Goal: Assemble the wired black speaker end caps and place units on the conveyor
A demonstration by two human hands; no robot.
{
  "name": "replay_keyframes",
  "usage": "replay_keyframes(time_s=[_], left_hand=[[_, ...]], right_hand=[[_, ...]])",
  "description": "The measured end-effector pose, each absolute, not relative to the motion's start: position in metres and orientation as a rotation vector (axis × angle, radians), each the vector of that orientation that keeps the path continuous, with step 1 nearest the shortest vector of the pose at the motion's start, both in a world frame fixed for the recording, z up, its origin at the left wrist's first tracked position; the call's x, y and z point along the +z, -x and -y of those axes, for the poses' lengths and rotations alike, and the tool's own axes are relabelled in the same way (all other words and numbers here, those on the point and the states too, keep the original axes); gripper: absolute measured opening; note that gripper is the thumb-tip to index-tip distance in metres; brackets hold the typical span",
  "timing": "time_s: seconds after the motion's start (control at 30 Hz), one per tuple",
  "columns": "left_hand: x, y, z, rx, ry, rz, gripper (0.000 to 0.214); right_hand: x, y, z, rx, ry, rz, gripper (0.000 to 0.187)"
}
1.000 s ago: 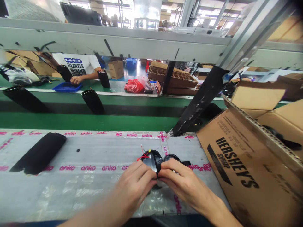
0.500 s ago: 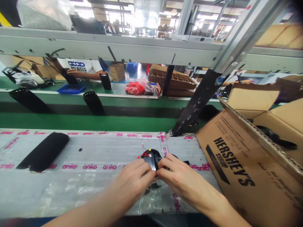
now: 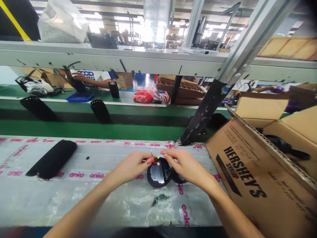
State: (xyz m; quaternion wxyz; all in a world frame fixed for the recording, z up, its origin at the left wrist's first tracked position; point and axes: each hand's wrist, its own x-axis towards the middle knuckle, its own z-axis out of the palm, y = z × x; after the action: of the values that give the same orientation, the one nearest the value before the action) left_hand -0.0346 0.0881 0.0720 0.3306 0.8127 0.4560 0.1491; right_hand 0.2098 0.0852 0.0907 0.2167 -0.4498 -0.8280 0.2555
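Note:
A glossy black round casing (image 3: 158, 172) lies on the plastic-covered bench (image 3: 74, 198), with a second black round piece (image 3: 178, 178) partly behind it. Thin red wires with a yellow tip (image 3: 153, 160) rise from the casing's top edge. My left hand (image 3: 132, 166) comes in from the left, its fingertips at the red wires. My right hand (image 3: 184, 167) lies over the casing's upper right, its fingers close to the wires. A black padded sleeve (image 3: 52, 159) rests further left on the bench. A small dark scrap (image 3: 159, 199) lies below the casing.
A cut-open Hershey's Syrup carton (image 3: 247, 172) stands at the bench's right edge, holding black parts. Beyond the bench runs a green conveyor (image 3: 99, 130) carrying black tubes (image 3: 100, 110). A black strut (image 3: 205, 112) and grey metal crossbar (image 3: 111, 58) cross the view. A co-worker's hand (image 3: 79, 76) is across the conveyor.
Both hands have slid up and apart from the casing's middle to the wires at its top edge. The casing's face now shows, and the view has tilted slightly upward.

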Motion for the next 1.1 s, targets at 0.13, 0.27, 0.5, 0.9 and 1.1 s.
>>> replay_keyframes(time_s=[0.13, 0.27, 0.5, 0.9, 1.1], left_hand=[[0.084, 0.028, -0.097, 0.258, -2.309, -1.197, 0.027], [0.095, 0.02, -0.106, 0.153, -2.434, -1.163, 0.015], [0.117, 0.0, -0.117, 0.0, -2.574, -1.089, 0.021], [0.058, 0.055, -0.078, 0.659, -1.829, -0.954, 0.041], [-0.008, 0.007, -0.015, 1.036, -1.725, -1.258, 0.117]], right_hand=[[0.093, -0.194, -0.085, 0.736, 1.292, 2.419, 0.035], [0.094, -0.19, -0.083, 0.687, 1.406, 2.46, 0.035], [0.085, -0.183, -0.071, 0.573, 1.602, 2.436, 0.034], [0.035, -0.278, -0.056, 0.842, 1.55, 2.117, 0.054], [-0.027, -0.271, -0.046, 0.789, 1.488, 2.297, 0.101]])
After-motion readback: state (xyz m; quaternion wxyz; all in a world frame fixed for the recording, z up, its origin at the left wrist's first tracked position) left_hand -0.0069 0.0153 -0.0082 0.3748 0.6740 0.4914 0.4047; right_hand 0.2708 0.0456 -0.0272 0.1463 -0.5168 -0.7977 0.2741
